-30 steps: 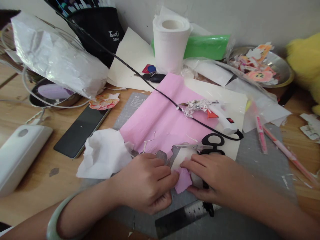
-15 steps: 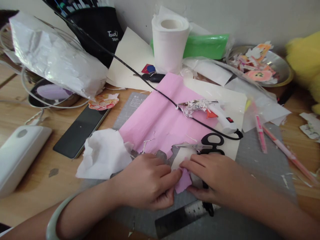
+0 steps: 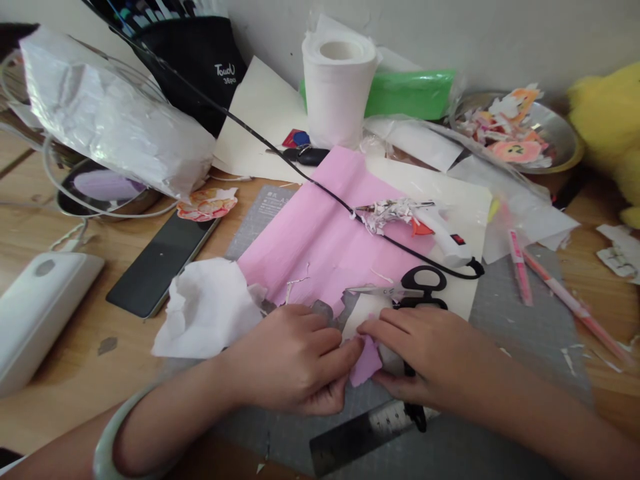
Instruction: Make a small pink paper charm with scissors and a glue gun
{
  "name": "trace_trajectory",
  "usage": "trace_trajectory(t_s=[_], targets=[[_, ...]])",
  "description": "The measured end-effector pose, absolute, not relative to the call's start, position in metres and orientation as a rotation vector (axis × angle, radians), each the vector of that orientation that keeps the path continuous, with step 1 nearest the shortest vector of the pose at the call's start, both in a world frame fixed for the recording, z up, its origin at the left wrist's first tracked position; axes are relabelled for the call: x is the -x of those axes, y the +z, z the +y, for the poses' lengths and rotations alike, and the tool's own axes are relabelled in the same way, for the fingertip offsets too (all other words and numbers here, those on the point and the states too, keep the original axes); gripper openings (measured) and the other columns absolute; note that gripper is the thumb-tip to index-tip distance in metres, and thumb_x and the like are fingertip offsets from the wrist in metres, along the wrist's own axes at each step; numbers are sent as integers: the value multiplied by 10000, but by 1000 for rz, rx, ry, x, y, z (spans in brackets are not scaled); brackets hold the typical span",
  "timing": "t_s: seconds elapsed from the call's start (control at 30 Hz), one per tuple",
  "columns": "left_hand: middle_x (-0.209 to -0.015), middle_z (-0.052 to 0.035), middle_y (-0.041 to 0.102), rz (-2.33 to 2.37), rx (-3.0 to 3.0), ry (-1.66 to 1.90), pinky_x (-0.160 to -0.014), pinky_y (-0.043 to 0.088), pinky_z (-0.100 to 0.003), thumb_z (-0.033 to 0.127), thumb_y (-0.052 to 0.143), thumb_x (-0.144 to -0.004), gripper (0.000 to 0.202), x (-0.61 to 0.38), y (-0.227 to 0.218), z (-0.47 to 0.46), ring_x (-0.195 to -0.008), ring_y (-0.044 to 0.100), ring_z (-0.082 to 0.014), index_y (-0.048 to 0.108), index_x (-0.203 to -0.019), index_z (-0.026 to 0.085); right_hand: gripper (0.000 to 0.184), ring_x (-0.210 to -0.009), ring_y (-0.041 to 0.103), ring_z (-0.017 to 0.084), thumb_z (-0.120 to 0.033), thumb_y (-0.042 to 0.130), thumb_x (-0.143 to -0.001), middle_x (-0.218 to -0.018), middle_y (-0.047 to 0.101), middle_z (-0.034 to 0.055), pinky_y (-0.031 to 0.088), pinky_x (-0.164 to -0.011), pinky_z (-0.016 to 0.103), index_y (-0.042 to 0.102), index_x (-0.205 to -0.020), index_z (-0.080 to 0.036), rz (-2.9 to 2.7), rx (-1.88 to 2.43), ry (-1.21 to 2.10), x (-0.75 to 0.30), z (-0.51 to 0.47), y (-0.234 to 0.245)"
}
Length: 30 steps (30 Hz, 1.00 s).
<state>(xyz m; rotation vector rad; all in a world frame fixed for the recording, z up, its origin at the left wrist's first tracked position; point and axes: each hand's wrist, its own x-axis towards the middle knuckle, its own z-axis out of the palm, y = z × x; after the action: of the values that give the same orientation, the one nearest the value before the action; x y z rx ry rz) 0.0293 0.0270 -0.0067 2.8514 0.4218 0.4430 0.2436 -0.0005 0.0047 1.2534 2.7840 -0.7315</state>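
Note:
Between my two hands is a small torn piece of pink crepe paper (image 3: 367,362). My left hand (image 3: 300,360) is closed, pinching the piece's left edge between thumb and forefinger. My right hand (image 3: 425,357) curls at its upper right side, fingers bent against the paper; the exact contact is partly hidden. Just beyond the hands lie black-handled scissors (image 3: 424,283) and a larger pink crepe sheet (image 3: 320,233) with a ragged near edge. A metal ruler (image 3: 350,440) rests below the hands on the grey cutting mat (image 3: 520,347).
A glue gun (image 3: 440,233) lies on the pink sheet, its black cord crossing to the upper left. Behind stand a tissue roll (image 3: 340,93) and a metal bowl (image 3: 565,137) of paper scraps. Crumpled white paper (image 3: 205,310) and a phone (image 3: 160,267) are at left, pens (image 3: 523,267) at right.
Almost nothing differs. Both hands stay around the pink piece, with only a very slight shift of the fingers and of the view.

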Motion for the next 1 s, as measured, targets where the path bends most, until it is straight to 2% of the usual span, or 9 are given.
trace_trajectory(t_s=[0.3,0.67,1.0], targets=[[-546,16,537,387,-2905,386,-412,327,-303,145,443,-750,229,-29,-5,31,-470,479,-164,609,-909,136,332,-751,617,218,-333,651,-765,-919,668,34,452,-621,336,583,-1063,-202,2816,-1236,-697,-244,-1,4],[-518,12,523,398,-2887,493,-396,311,-301,195,428,-801,205,-29,-3,31,-446,468,-160,625,-817,138,331,-763,621,216,-334,648,-766,-926,667,34,456,-631,332,587,-1065,-204,2796,-1235,-715,-242,0,5],[-525,10,529,427,-2883,443,-392,330,-306,195,438,-783,242,-28,-6,29,-458,480,-170,647,-882,124,340,-785,618,229,-324,653,-766,-936,668,27,453,-639,348,582,-1078,-209,2785,-1245,-744,-243,0,4]])
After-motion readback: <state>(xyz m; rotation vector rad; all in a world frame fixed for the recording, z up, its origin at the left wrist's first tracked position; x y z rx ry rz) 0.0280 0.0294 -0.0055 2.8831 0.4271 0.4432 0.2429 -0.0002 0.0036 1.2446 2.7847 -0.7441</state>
